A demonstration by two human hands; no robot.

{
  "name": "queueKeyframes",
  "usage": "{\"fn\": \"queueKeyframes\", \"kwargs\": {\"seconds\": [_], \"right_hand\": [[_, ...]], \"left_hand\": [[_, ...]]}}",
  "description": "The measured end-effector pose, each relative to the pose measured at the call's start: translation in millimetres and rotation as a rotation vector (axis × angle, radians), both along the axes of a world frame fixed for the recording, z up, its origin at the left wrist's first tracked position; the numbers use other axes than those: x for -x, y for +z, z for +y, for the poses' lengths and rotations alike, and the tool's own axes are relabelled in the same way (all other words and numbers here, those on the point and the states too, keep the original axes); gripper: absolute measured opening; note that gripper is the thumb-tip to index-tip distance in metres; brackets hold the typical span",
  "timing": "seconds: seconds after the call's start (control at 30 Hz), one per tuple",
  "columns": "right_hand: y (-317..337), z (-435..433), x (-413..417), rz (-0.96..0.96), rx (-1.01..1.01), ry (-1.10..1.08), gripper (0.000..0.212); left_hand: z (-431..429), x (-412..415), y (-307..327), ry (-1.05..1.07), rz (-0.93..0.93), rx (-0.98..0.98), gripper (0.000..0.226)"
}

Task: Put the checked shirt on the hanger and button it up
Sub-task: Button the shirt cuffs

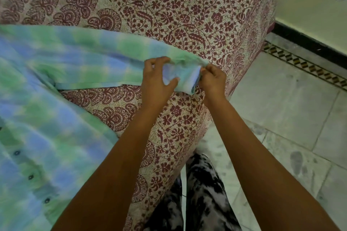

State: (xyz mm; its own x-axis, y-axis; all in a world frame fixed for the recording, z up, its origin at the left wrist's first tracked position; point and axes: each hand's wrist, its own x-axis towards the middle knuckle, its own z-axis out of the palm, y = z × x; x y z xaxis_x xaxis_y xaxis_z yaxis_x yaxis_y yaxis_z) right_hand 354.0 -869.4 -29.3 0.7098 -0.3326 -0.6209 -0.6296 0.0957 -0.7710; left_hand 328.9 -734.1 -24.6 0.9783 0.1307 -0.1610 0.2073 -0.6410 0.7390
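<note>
Grips the cuff (185,78) of the checked shirt (47,118) at frame centre with the left hand (156,80), fingers curled over it and thumb under, and pinches the cuff's open end with the right hand (213,80) just beside, with the rest of it spread over the frame's left on the bedspread (187,15).

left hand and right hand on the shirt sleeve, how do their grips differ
The left hand takes a wide grip: fingers curl over the far edge of the sleeve and the thumb spreads across its near side. The right hand takes a tight pinch grip on the cuff. The left hand sits further up the sleeve; the right hand is at its open end. Both hold the same sleeve of the checked shirt, over the bedspread.
</note>
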Motion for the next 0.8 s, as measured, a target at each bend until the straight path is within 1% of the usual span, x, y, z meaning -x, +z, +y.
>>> {"fn": "queueKeyframes", "kwargs": {"seconds": [0.03, 0.07, 0.17, 0.2, 0.23, 0.3, 0.33, 0.37, 0.4, 0.47, 0.53, 0.6, 0.7, 0.8], "right_hand": [[1, 0, -1, 0.001, -0.011, -0.008, 0.023], [0, -2, -2, 0.004, -0.024, -0.03, 0.023], [-6, -8, -7, 0.012, -0.051, -0.092, 0.018], [-9, -12, -6, 0.017, -0.034, -0.053, 0.014], [-11, -15, -4, 0.031, -0.006, 0.031, 0.011], [-15, -21, 3, 0.085, 0.061, 0.245, 0.023], [-19, -24, 8, 0.109, 0.108, 0.3, 0.028], [-23, -27, 11, 0.124, 0.162, 0.303, 0.029], [-23, -29, 14, 0.137, 0.214, 0.274, 0.028], [-24, -32, 18, 0.147, 0.274, 0.192, 0.026], [-15, -32, 24, 0.092, 0.294, 0.21, 0.022], [7, -29, 35, 0.016, 0.279, 0.246, 0.022], [57, -14, 62, -0.097, 0.288, 0.409, 0.031], [92, 1, 89, -0.162, 0.306, 0.598, 0.039]], "left_hand": [[-2, -1, -4, -0.052, 0.044, 0.008, 0.051], [-7, -1, -8, -0.111, 0.078, 0.016, 0.052], [-20, 0, -17, -0.191, 0.107, -0.031, 0.048], [-23, 1, -19, -0.2, 0.136, -0.066, 0.05], [-24, 2, -21, -0.23, 0.179, -0.104, 0.054], [-26, 7, -26, -0.33, 0.275, -0.159, 0.058], [-28, 9, -27, -0.376, 0.318, -0.175, 0.058], [-29, 11, -27, -0.395, 0.34, -0.179, 0.058], [-29, 14, -24, -0.381, 0.344, -0.169, 0.057], [-26, 20, -18, -0.287, 0.32, -0.116, 0.051], [-20, 31, -4, -0.189, 0.292, -0.056, 0.047], [-11, 40, 17, -0.139, 0.277, -0.031, 0.047], [6, 64, 61, -0.007, 0.238, -0.09, 0.048], [19, 89, 103, 0.131, 0.267, -0.163, 0.05]]}}
